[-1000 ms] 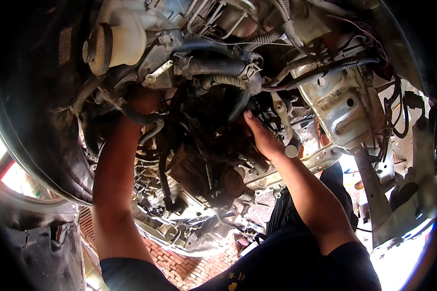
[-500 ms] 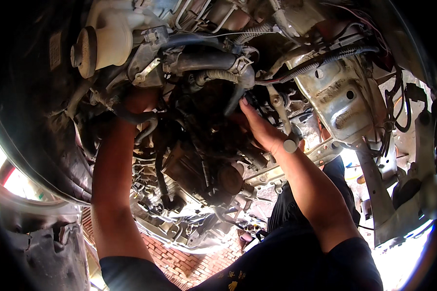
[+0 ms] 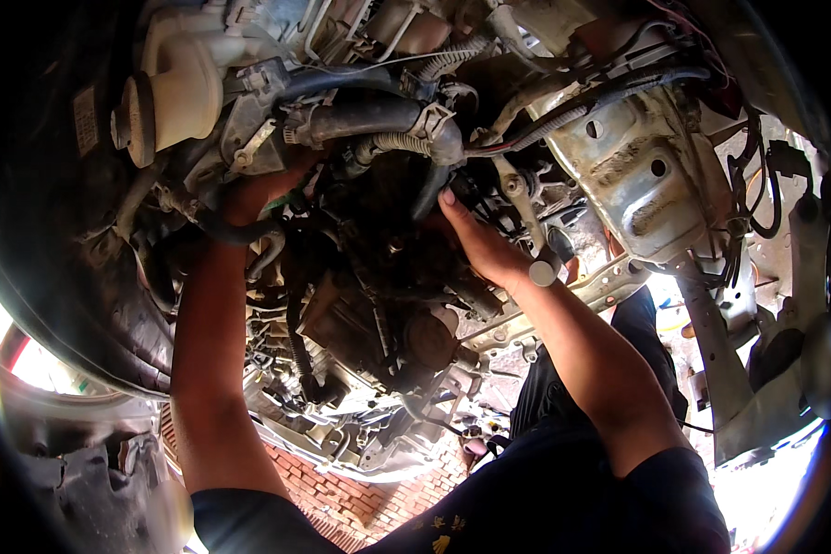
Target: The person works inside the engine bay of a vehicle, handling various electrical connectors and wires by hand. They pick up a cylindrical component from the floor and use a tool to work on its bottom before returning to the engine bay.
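Observation:
My left hand reaches up under a metal bracket, behind a curved black hose; its fingers disappear in shadow, with a bit of green beside them. My right hand is raised among the engine parts, its thumb pointing up at the lower end of a dangling dark hose, beside a pale metal link. The other right fingers are hidden in the dark, so what either hand holds cannot be seen.
Overhead are a white reservoir, a thick hose and wiring. A stamped metal panel is at the right, a black wheel-arch liner at the left. Below are a metal crossmember and brick paving.
The view has shifted slightly, so the upper engine parts sit further left. My left hand is a little higher and further right under the bracket; my right hand stays beside the dangling hose.

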The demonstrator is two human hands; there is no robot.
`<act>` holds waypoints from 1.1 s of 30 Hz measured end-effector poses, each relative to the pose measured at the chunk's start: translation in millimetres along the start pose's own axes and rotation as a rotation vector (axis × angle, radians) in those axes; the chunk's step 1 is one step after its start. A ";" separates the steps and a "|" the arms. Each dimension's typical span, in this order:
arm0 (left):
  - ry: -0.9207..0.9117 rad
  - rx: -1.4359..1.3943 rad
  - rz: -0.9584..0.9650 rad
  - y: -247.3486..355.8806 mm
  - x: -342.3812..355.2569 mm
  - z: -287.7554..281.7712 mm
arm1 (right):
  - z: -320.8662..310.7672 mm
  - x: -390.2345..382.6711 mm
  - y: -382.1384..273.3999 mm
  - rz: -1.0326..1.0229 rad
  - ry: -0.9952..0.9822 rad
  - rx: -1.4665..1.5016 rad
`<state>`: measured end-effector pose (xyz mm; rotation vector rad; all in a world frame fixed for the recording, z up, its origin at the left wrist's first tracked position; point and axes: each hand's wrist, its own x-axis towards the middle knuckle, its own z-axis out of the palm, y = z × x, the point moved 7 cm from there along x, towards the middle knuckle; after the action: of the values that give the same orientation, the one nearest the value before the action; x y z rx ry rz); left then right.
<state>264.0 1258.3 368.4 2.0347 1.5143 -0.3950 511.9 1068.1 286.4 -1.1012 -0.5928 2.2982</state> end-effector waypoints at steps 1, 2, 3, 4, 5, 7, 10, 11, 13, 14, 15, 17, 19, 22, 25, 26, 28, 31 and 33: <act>-0.007 -0.011 -0.015 -17.8 -5.7 -0.3 | 6.2 -1.0 6.7 0.001 -0.011 -0.001; -0.032 -0.018 -0.023 -27.4 -4.4 1.7 | 2.5 1.2 13.3 -0.097 0.093 0.051; -0.066 -0.022 -0.029 -32.4 -2.0 3.1 | -2.6 4.0 21.4 -0.194 0.199 0.104; -0.099 -0.017 -0.031 -37.0 0.2 4.5 | -3.6 10.5 38.4 -0.193 0.201 0.106; -0.134 -0.011 -0.037 -40.2 2.4 6.5 | -5.4 18.0 55.9 -0.251 0.143 0.228; -0.200 0.008 -0.036 -44.1 4.7 13.2 | -10.8 20.2 60.9 -0.255 0.101 0.267; -0.301 0.079 -0.048 -56.4 1.1 24.3 | -7.0 10.1 40.6 -0.032 -0.028 -0.069; -0.337 0.118 -0.045 -58.2 2.3 28.4 | -5.9 4.8 30.7 0.015 -0.069 -0.164; -0.402 0.197 -0.039 -62.3 3.9 36.5 | -2.3 0.7 18.6 -0.110 -0.060 -0.157; -0.438 0.236 -0.037 -64.6 5.6 39.4 | -2.3 -1.7 9.3 -0.277 -0.005 -0.051; -0.471 0.270 -0.033 -66.8 6.6 42.2 | -2.6 -0.6 9.7 -0.277 -0.004 -0.051; -0.546 0.335 -0.025 -73.1 6.8 47.3 | -6.0 5.6 24.0 -0.031 0.036 0.024; -0.545 0.337 -0.041 -80.6 2.9 46.2 | -4.0 9.5 14.6 -0.061 -0.005 0.051; -0.444 0.262 -0.056 -78.1 2.6 39.8 | -1.7 14.6 12.5 -0.102 -0.017 0.093; -0.298 0.104 -0.059 -48.7 10.9 33.6 | -6.0 19.5 18.3 -0.108 0.005 0.125; -0.229 0.005 -0.053 -34.2 14.1 30.2 | -6.0 20.1 19.0 -0.110 -0.005 0.142; -0.124 -0.165 -0.071 -18.7 13.7 21.6 | -5.9 14.6 10.5 -0.102 0.017 0.125; -0.107 -0.359 -0.158 -24.4 5.8 16.0 | -1.7 9.2 2.0 -0.124 0.023 0.113; -0.120 -0.448 -0.219 -33.3 4.2 16.4 | 0.9 7.5 -1.4 -0.153 0.015 0.117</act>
<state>235.5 1258.3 344.2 1.4830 1.5891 -0.2292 507.4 1073.7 283.4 -0.9822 -0.5112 2.1627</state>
